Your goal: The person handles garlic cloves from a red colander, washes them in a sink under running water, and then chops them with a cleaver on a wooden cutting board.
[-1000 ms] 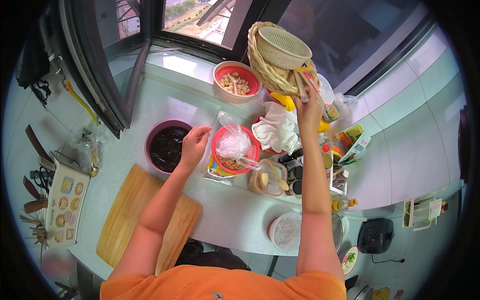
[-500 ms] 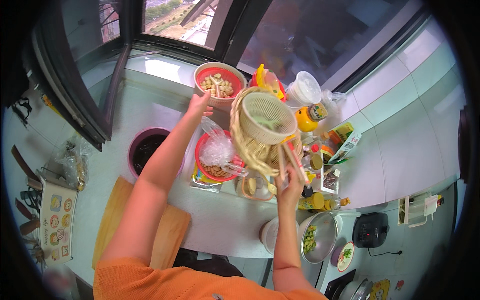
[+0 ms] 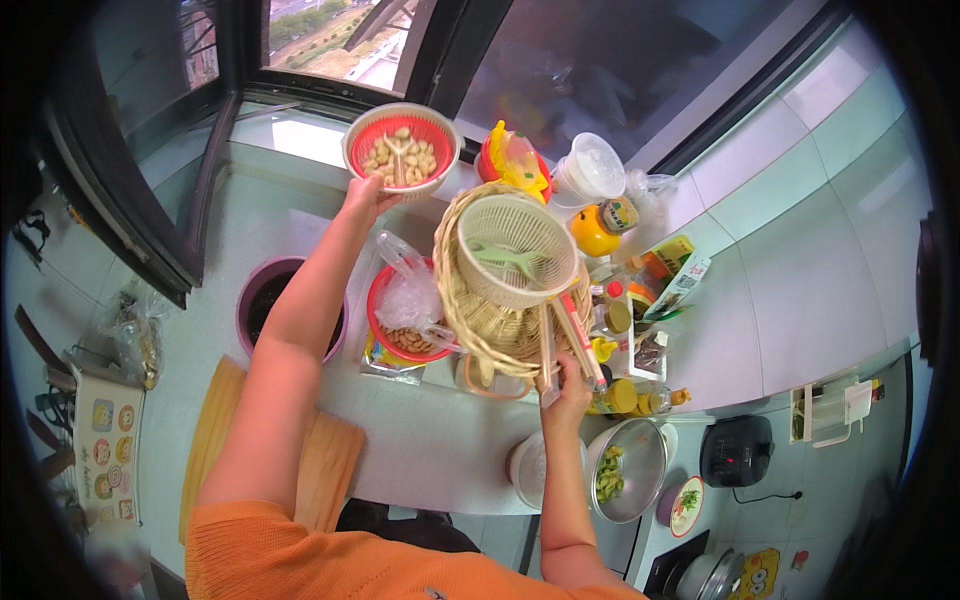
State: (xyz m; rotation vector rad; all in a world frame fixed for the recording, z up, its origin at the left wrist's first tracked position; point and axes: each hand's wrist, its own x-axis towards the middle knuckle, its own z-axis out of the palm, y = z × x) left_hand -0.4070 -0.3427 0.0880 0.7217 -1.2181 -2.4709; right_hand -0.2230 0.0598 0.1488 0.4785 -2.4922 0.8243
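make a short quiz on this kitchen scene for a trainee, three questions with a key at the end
1. Multiple choice: what does the left hand hold?
a) the red-lined bowl
b) the black cooker
c) the yellow jar

2. True or false: in the picture, the metal bowl stands to the right of the wooden board.

3. Short answer: what colour is the item inside the cream colander?

Key:
1. a
2. True
3. Green
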